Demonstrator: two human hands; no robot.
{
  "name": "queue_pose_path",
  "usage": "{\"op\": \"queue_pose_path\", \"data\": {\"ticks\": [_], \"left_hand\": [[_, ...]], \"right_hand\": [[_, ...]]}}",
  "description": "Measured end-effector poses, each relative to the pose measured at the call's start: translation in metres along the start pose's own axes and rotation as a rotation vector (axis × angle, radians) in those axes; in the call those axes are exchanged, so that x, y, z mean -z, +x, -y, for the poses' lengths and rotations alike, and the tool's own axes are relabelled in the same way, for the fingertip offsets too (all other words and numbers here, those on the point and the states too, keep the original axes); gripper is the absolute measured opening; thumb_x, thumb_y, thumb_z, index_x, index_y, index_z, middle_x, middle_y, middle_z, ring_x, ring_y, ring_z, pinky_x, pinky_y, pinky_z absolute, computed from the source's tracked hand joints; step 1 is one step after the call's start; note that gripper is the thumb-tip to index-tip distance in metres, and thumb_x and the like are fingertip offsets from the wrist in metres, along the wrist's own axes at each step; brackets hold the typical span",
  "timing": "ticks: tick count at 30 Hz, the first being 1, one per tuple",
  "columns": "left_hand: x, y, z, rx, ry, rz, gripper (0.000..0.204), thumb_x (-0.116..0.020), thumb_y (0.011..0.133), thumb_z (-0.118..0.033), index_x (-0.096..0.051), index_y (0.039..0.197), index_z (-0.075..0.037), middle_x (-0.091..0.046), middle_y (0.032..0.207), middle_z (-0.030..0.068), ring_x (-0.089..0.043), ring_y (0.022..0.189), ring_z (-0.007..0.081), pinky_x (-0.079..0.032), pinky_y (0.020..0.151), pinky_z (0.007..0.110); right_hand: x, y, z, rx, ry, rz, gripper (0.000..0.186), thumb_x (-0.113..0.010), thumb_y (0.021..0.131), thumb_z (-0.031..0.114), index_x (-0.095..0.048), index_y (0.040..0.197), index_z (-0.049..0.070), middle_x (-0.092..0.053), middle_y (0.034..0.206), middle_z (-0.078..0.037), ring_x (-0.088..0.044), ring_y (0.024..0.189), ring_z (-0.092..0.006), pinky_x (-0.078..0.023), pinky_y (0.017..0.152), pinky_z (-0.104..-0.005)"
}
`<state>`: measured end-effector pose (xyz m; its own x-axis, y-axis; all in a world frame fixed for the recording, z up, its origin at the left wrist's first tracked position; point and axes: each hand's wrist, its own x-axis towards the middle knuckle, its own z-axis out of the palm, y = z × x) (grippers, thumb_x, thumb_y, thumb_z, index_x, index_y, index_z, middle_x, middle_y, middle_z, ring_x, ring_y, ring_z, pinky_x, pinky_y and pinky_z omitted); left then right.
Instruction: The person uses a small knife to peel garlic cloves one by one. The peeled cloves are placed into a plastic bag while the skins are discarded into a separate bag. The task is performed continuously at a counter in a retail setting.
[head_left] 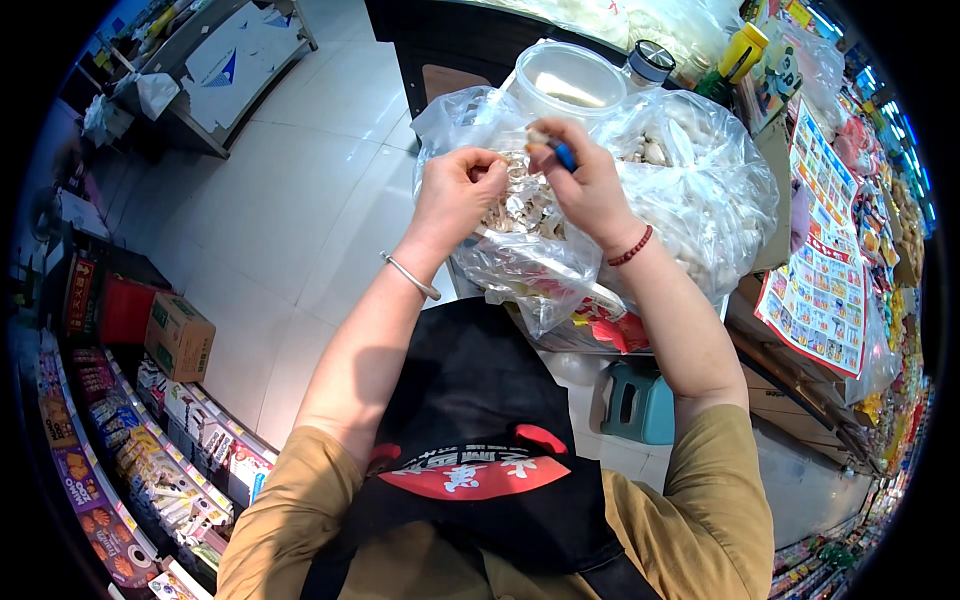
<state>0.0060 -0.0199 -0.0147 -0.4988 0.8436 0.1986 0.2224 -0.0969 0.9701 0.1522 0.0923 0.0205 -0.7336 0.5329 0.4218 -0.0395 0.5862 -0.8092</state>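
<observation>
My left hand (462,192) is closed in a pinch over a plastic bag of pale scraps (522,205); whatever lies between its fingertips is hidden. Just to its right, my right hand (588,188) is curled round a small blue-handled tool (565,155), whose working end I cannot make out. Something small and whitish shows at that hand's fingertips, slightly blurred. Beside my right wrist lies a large clear bag (690,215) of pale, lumpy produce. A translucent round tub (570,80) stands beyond both hands, with a little in its bottom.
A dark-lidded jar (650,62) and a yellow-capped bottle (742,52) stand at the back right. A printed flyer (818,250) hangs along the right. Under the work surface is a teal stool (638,403). A cardboard box (180,337) and snack shelves (150,450) are at left.
</observation>
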Motion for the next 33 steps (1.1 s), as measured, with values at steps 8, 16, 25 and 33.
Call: {"op": "queue_pose_path", "data": {"ticks": [8,16,25,33], "left_hand": [[0.002,0.001,-0.003,-0.011,-0.250,0.087,0.022,-0.061,0.097,-0.016,-0.069,0.107,0.002,-0.069,0.092,0.0031,-0.061,0.073,0.0056,-0.049,0.065,0.021],[0.006,0.001,-0.002,0.010,-0.213,0.138,0.024,-0.058,0.098,-0.015,-0.068,0.111,0.004,-0.070,0.095,0.0056,-0.064,0.078,0.0071,-0.052,0.070,0.021],[0.006,0.000,0.002,0.047,-0.207,0.120,0.020,-0.060,0.096,-0.011,-0.068,0.107,0.005,-0.070,0.093,0.0063,-0.065,0.079,0.0085,-0.054,0.073,0.022],[0.003,0.001,0.003,0.004,-0.164,0.090,0.018,-0.059,0.097,-0.013,-0.064,0.099,0.003,-0.068,0.091,0.0042,-0.065,0.079,0.0087,-0.053,0.073,0.022]], "right_hand": [[-0.001,0.001,-0.017,-0.085,-0.016,0.101,0.026,-0.056,0.096,0.009,-0.059,0.121,0.002,-0.069,0.091,-0.014,-0.067,0.085,-0.0212,-0.051,0.077,-0.0313],[-0.002,0.001,-0.016,0.020,-0.097,0.161,0.031,-0.056,0.091,0.006,-0.060,0.122,0.003,-0.068,0.105,-0.020,-0.067,0.097,-0.0328,-0.051,0.086,-0.0370],[-0.005,-0.003,-0.012,0.043,-0.164,0.162,0.027,-0.058,0.091,0.009,-0.061,0.118,0.003,-0.067,0.099,-0.021,-0.066,0.091,-0.0354,-0.051,0.081,-0.0390],[-0.013,-0.002,-0.011,-0.035,-0.044,0.090,0.025,-0.062,0.090,0.010,-0.062,0.114,0.003,-0.069,0.095,-0.016,-0.067,0.085,-0.0272,-0.051,0.077,-0.0344]]}}
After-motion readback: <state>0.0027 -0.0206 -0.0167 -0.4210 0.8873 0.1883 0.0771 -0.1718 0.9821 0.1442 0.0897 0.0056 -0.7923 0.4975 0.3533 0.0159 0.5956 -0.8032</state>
